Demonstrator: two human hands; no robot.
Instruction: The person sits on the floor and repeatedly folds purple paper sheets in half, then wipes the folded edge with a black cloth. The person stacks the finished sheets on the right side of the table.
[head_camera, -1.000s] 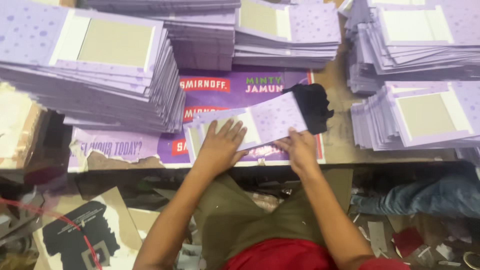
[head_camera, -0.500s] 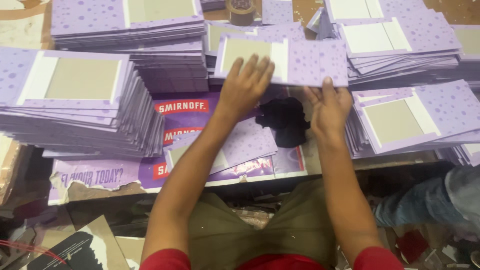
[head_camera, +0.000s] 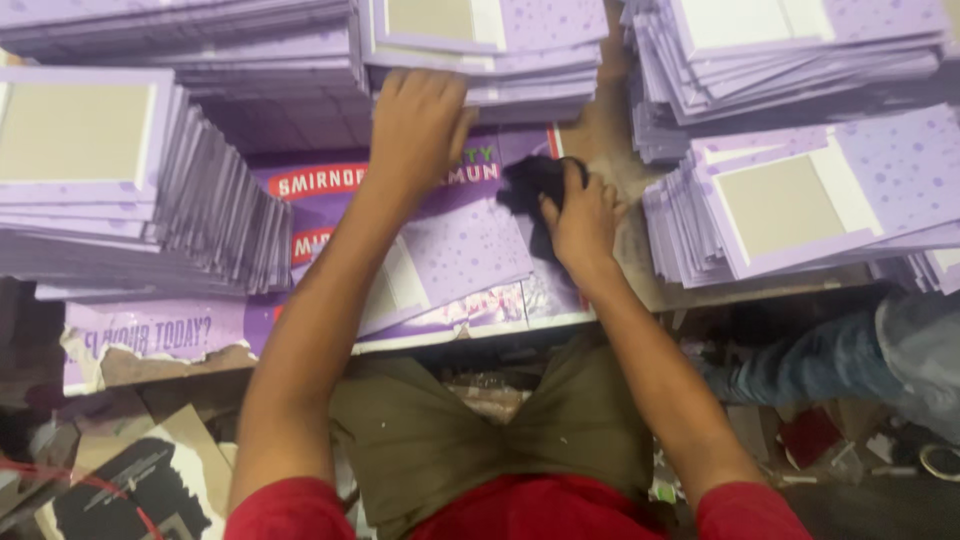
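Left hand (head_camera: 420, 125): fingers spread flat, pressing purple card stack (head_camera: 480, 45) edge. Right hand (head_camera: 580, 215): clamped on crumpled black cloth (head_camera: 530, 180), above speckled purple card (head_camera: 460, 250).

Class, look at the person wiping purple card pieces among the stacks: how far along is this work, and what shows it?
Done: many purple stacks surround the table, including one at the right. In hand: the right hand grips a dark cloth beside a single purple piece lying on the printed sheet, while the left hand rests at the far stack. Left: which stacks are unfinished cannot be told.
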